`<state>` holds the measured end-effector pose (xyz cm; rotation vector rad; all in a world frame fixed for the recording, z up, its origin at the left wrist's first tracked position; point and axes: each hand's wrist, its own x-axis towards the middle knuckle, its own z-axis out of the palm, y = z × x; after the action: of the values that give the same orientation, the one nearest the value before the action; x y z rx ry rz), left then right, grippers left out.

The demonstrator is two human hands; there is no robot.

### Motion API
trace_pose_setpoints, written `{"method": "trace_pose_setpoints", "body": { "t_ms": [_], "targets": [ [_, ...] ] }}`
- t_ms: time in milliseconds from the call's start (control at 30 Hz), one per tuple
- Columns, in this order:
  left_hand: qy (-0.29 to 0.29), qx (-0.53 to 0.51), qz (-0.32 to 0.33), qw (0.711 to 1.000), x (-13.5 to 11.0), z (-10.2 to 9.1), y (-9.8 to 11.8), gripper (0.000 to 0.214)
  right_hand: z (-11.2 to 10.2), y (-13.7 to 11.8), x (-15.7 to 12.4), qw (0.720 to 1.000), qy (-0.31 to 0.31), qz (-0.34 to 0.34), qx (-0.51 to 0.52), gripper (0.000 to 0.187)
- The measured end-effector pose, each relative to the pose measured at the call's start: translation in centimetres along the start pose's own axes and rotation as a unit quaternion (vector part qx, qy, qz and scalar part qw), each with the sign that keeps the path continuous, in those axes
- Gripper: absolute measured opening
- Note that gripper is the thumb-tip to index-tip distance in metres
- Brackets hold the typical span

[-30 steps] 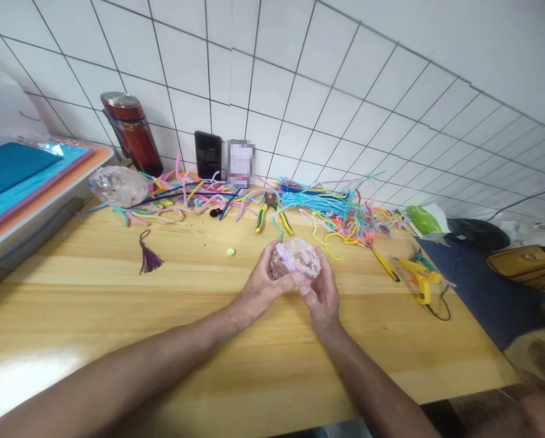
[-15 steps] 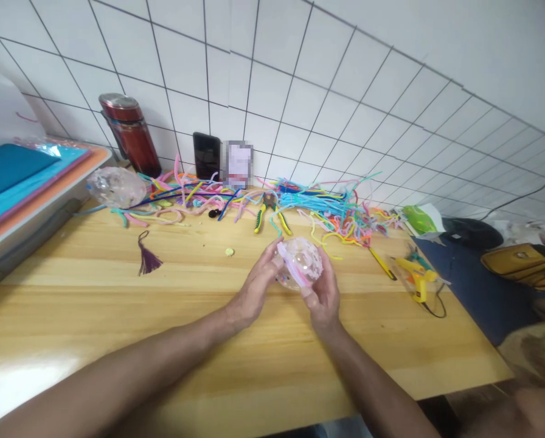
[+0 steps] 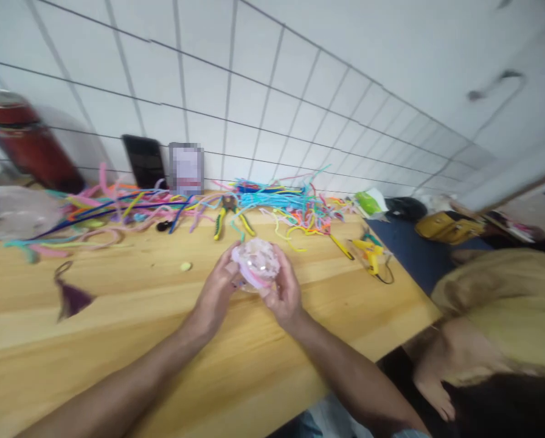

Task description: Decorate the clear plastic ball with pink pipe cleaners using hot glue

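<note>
Between my two hands is a clear, rounded plastic ball (image 3: 260,258) with a pale pink and lilac band across it and small bits inside. My left hand (image 3: 218,286) grips its left side, fingers curled behind. On the right side my right hand (image 3: 285,289) holds it with the thumb at the front near the band. It is held over the wooden table (image 3: 163,340). Yellow-and-green pliers (image 3: 229,214) lie just beyond it, beside a heap of colourful pipe cleaners (image 3: 272,198).
A purple tassel (image 3: 72,298) lies at left, near another clear plastic object (image 3: 19,213) and a red flask (image 3: 30,143). A black phone (image 3: 143,163) leans on the tiled wall. At right are a yellow glue gun (image 3: 370,255) and a seated person (image 3: 496,310).
My view has swung to the right, so the table's things appear further left and more of the seated person shows. Both hands still hold the plastic ball, turned slightly.
</note>
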<state>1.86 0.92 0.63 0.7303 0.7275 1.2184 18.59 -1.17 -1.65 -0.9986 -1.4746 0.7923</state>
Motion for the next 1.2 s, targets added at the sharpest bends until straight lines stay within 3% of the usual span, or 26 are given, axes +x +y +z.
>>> {"method": "trace_pose_setpoints", "body": {
  "t_ms": [167, 233, 367, 633, 967, 1200],
  "targets": [
    [0.000, 0.096, 0.034, 0.995, 0.0, -0.6, -0.1, 0.111, 0.4, -0.5, 0.4, 0.999, -0.001, -0.002, 0.034, 0.088],
    [0.015, 0.139, 0.032, 0.990, 0.1, -0.7, -0.1, 0.115, 0.5, -0.6, 0.5, 1.000, 0.000, 0.000, 0.023, 0.087],
    [0.041, 0.187, 0.032, 0.981, 0.1, -0.6, 0.1, 0.098, 0.5, -0.8, 0.4, 1.000, -0.017, 0.013, 0.009, 0.088],
    [0.008, 0.116, 0.059, 0.991, 0.3, -0.3, 0.1, 0.080, 0.3, -1.5, 0.5, 0.995, -0.039, 0.068, 0.061, 0.087],
    [0.007, -0.014, -0.028, 0.999, -0.1, 1.2, 1.2, 0.069, 0.4, -0.7, 0.4, 0.989, -0.019, 0.104, 0.100, 0.092],
    [-0.065, -0.001, -0.087, 0.994, -0.1, 1.0, 1.5, 0.066, 0.1, -1.1, 0.6, 0.984, -0.046, 0.126, 0.121, 0.099]
  ]
}}
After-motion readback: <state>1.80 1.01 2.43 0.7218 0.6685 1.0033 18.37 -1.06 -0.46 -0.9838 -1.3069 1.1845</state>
